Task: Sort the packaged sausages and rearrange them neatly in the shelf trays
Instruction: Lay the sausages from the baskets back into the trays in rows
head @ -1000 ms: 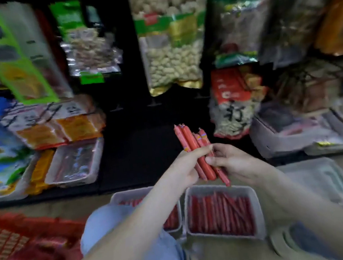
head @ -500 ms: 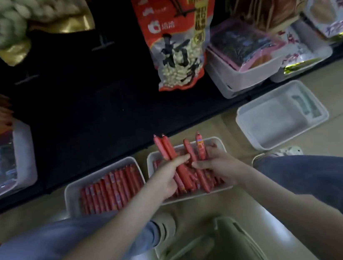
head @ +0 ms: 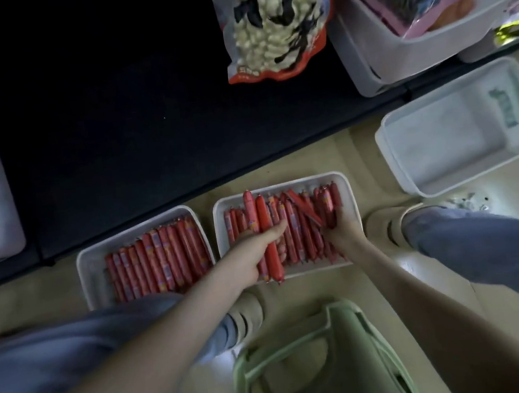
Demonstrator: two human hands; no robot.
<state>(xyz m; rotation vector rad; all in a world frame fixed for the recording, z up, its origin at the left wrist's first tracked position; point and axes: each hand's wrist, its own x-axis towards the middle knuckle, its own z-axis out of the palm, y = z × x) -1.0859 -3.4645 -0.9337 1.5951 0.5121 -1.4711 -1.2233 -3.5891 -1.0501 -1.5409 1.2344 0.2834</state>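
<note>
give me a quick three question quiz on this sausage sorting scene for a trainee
1. True or false: the left hand grips a few sausages above the middle tray.
2. Which tray's sausages lie in the neater row? A) left tray B) middle tray C) both alike
3. How many trays on the floor hold sausages?
Key: 1 true; 2 A; 3 two.
</note>
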